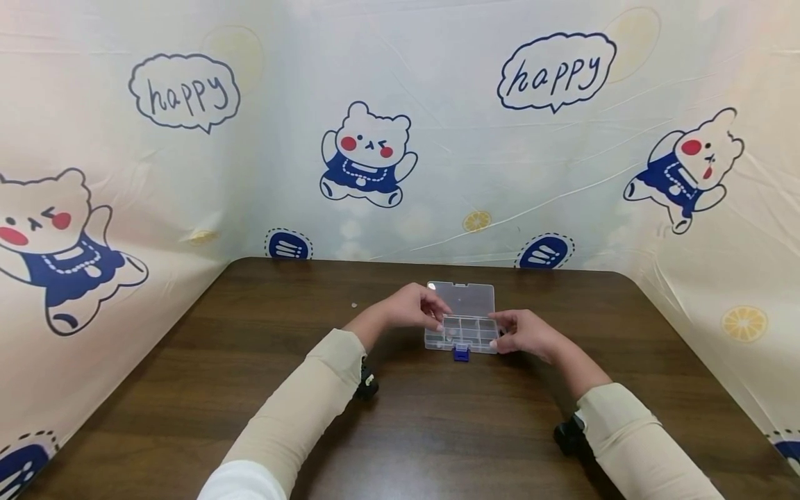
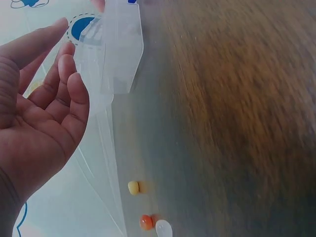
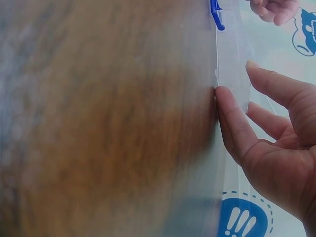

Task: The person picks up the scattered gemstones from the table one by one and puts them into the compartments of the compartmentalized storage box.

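A clear plastic compartment box (image 1: 461, 332) lies on the table with its lid (image 1: 462, 298) folded back and its blue latch (image 1: 461, 354) toward me. Over the box's left side hovers my left hand (image 1: 412, 305), fingers loosely bent; nothing shows between them in the left wrist view. My right hand (image 1: 528, 333) holds the box's right end, thumb near the front corner and index finger near the back one. In the right wrist view, the thumb (image 3: 232, 106) touches the box's edge. Contents of the compartments are too small to make out.
In the left wrist view, a yellow bead (image 2: 133, 187), an orange-red bead (image 2: 146, 222) and a white oval piece (image 2: 164, 228) lie on the wooden table (image 1: 400, 430). A patterned curtain (image 1: 437, 139) hangs behind the table's far edge.
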The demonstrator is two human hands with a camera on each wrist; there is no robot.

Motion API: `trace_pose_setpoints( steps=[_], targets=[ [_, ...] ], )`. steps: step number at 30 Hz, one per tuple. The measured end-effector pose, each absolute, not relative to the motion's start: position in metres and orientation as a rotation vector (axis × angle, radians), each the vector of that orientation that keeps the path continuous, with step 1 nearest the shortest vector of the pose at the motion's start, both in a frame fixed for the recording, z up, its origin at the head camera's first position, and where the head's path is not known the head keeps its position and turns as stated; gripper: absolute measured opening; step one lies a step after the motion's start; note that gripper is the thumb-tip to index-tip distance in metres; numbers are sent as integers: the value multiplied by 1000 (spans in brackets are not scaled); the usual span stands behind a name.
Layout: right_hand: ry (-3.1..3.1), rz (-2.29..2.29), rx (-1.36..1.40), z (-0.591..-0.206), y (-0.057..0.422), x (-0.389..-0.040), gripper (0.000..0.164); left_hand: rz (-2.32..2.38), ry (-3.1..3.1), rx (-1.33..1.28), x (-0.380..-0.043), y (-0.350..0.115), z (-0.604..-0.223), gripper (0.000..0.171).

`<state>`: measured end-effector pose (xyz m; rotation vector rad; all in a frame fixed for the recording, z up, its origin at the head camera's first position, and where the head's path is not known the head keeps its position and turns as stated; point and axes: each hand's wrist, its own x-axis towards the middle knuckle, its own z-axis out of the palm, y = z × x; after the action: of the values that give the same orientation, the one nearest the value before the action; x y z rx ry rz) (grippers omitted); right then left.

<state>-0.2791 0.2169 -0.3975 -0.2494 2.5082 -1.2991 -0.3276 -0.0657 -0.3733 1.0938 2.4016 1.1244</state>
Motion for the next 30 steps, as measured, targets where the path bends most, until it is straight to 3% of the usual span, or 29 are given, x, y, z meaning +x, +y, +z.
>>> trace_pose_setpoints(
  steps=[30],
  targets=[
    [2494, -1304, -244, -396, 218, -279, 67, 1277, 2442, 858, -317, -101, -377, 35]
  ],
)
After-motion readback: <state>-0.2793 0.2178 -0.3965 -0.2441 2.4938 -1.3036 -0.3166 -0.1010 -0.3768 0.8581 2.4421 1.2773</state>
